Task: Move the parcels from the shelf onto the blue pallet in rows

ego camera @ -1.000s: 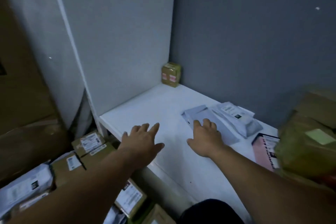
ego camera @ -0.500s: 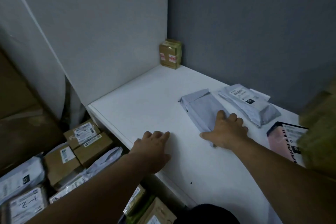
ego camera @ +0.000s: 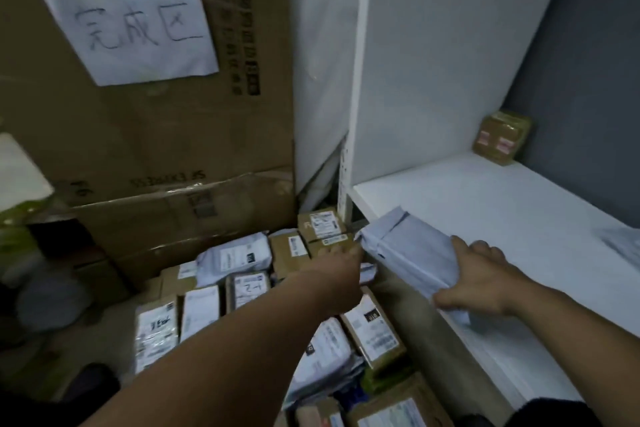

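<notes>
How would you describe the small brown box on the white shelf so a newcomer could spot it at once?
Find the white shelf and follow it to the far corner, where the side panel meets the grey back wall. The small brown box stands there alone. Two pinkish labels on its front set it apart from the flat grey mailer at the front edge.

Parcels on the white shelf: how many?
3: a grey bag at the front edge in the right hand, a brown box in the back corner, a blurred bag at far right. More may be out of view.
</notes>
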